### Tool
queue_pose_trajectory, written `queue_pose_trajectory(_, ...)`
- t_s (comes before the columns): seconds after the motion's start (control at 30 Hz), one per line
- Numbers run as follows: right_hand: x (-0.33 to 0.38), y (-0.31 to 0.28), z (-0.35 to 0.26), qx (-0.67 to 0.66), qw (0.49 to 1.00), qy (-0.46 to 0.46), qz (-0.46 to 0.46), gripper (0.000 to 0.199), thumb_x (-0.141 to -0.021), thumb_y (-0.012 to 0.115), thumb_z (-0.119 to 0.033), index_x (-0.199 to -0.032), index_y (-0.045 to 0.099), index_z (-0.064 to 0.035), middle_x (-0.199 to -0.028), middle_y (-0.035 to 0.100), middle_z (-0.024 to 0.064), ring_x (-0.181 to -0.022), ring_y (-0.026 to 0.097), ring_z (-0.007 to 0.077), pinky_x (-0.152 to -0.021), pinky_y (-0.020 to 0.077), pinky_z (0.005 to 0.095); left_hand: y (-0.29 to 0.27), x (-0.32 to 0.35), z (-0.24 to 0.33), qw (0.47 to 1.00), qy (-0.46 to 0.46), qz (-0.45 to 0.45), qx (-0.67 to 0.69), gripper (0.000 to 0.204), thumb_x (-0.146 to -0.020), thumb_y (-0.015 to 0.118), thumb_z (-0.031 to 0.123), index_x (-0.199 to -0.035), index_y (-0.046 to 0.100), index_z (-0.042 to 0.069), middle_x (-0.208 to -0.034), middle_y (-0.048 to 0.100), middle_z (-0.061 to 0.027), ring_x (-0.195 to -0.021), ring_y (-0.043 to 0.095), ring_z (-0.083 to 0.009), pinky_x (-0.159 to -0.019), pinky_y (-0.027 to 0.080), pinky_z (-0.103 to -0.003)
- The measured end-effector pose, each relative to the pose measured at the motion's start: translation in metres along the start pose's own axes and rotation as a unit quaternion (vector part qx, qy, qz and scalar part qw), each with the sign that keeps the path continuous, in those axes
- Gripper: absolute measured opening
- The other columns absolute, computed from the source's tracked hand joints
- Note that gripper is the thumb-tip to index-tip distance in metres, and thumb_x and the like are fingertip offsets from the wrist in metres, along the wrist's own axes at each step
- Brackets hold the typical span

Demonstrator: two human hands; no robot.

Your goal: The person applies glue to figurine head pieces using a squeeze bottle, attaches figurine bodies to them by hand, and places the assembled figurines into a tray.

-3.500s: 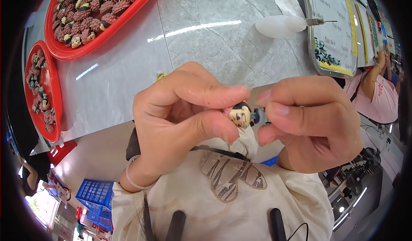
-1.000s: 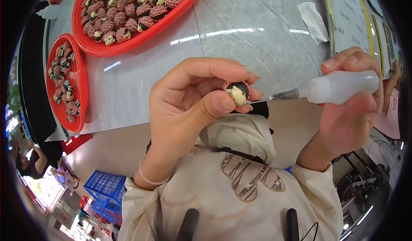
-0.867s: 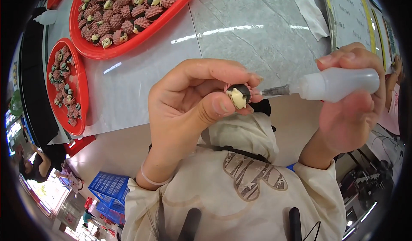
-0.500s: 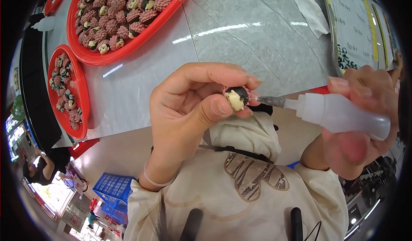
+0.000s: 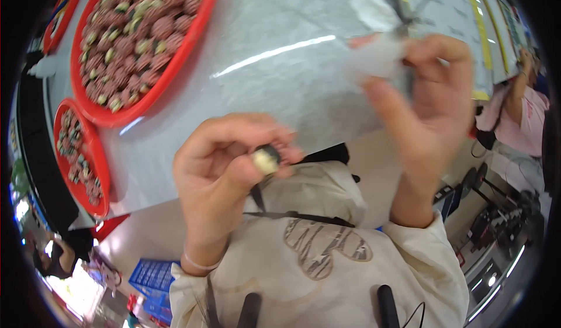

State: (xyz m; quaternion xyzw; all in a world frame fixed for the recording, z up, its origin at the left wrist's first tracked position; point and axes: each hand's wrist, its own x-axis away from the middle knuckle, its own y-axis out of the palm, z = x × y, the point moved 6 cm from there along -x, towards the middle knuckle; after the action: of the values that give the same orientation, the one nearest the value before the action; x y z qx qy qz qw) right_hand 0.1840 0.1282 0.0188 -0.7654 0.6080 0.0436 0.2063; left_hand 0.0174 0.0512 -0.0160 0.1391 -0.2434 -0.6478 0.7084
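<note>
My left hand [image 5: 213,167] is over the near edge of the table, thumb and fingers pinching a small moulded piece [image 5: 266,159]. The piece has a cream front, a black top and some pink behind, partly covered by my fingers. To the right and farther out, my right hand [image 5: 432,94] grips a whitish translucent squeeze bottle [image 5: 377,58]. Motion smears the bottle, so its tip cannot be made out. The two hands are well apart, and the bottle does not touch the piece.
At far left, a large red tray [image 5: 169,94] is heaped with pink, cream and black pieces. A smaller red tray [image 5: 104,173] lies nearer. White tissue [image 5: 374,9] sits beside a printed sheet [image 5: 432,9]. Another white bottle [image 5: 44,67] is at left; a person in pink [image 5: 514,115] is at right.
My right hand has swung the bottle away from the piece, up and to the left over the table. My left hand, still holding the piece, has shifted left and slightly nearer.
</note>
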Motion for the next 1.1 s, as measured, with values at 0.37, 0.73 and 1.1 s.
queue_pose_trajectory(0.37, -0.007, -0.058, -0.008, 0.294, 0.954, -0.046, 0.030, 0.026, -0.068, 0.052, 0.008, -0.092, 0.057, 0.0006, -0.094, 0.059, 0.0092, -0.085, 0.056, 0.0163, -0.074, 0.0427, 0.0243, -0.006, 0.003, 0.005, 0.998, 0.039, 0.031, -0.037, 0.031, -0.075, 0.062, 0.023, -0.088, 0.048, -0.001, -0.086, 0.051, -0.0149, -0.070, 0.057, -0.0198, -0.055, 0.048, -0.023)
queue_pose_trajectory(0.73, 0.001, -0.072, 0.011, 0.384, 0.920, 0.074, -0.010, 0.021, -0.070, 0.052, 0.005, -0.089, 0.058, -0.0008, -0.077, 0.059, 0.0072, -0.069, 0.054, 0.0129, -0.066, 0.0411, 0.0218, -0.004, 0.004, 0.000, 0.999, 0.018, 0.022, -0.031, 0.031, -0.075, 0.062, 0.023, -0.087, 0.048, -0.002, -0.086, 0.051, -0.0154, -0.071, 0.057, -0.0203, -0.054, 0.048, -0.023)
queue_pose_trajectory(1.1, 0.012, -0.071, 0.004, -0.109, 0.986, 0.111, 0.064, 0.020, -0.076, 0.058, -0.012, -0.088, 0.056, 0.0037, -0.086, 0.055, 0.0090, -0.066, 0.051, 0.0112, -0.057, 0.0418, 0.0202, -0.009, 0.017, 0.004, 0.999, 0.028, 0.030, -0.012, 0.032, -0.075, 0.061, 0.024, -0.089, 0.048, -0.002, -0.087, 0.052, -0.0158, -0.072, 0.057, -0.0198, -0.056, 0.048, -0.023)
